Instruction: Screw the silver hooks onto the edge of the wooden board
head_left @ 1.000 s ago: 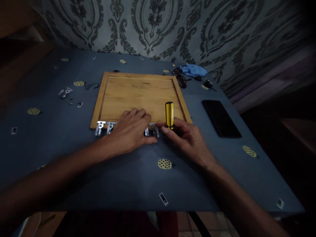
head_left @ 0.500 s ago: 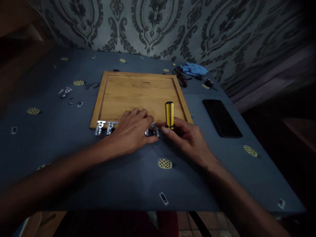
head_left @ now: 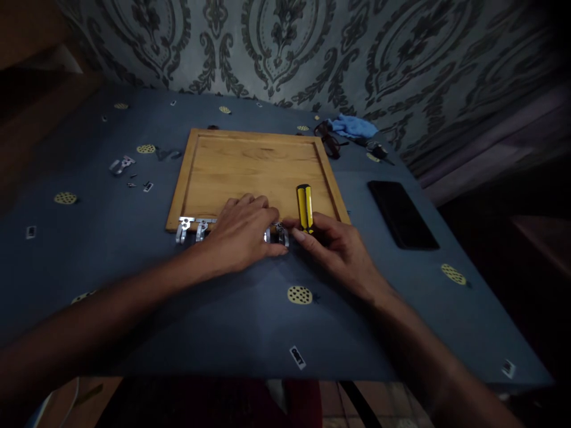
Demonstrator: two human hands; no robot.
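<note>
A framed wooden panel (head_left: 256, 160) lies flat on the table, with metal hinges (head_left: 184, 230) along its near edge. My left hand (head_left: 241, 232) rests over that edge, fingers bent onto the wood, thumb stretched beside the rightmost hinge (head_left: 282, 235). It seems to steady this hinge and covers the middle part of the row. Just to the right, my right hand (head_left: 339, 246) pinches the lower end of a screwdriver (head_left: 305, 207). Its yellow and black handle points up, tilted slightly left; the shank and tip are hidden by the fingers.
On the left lie a loose hinge (head_left: 122, 164) and several small screws (head_left: 132, 184). A black phone (head_left: 402, 215) lies to the right. Glasses (head_left: 331, 145), a blue cloth (head_left: 352, 126) and keys (head_left: 377, 148) sit at the back right, near the patterned wall (head_left: 276, 47).
The screwdriver handle leans a little more to the left. Both hands keep nearly the same places, and the whole view has shifted slightly.
</note>
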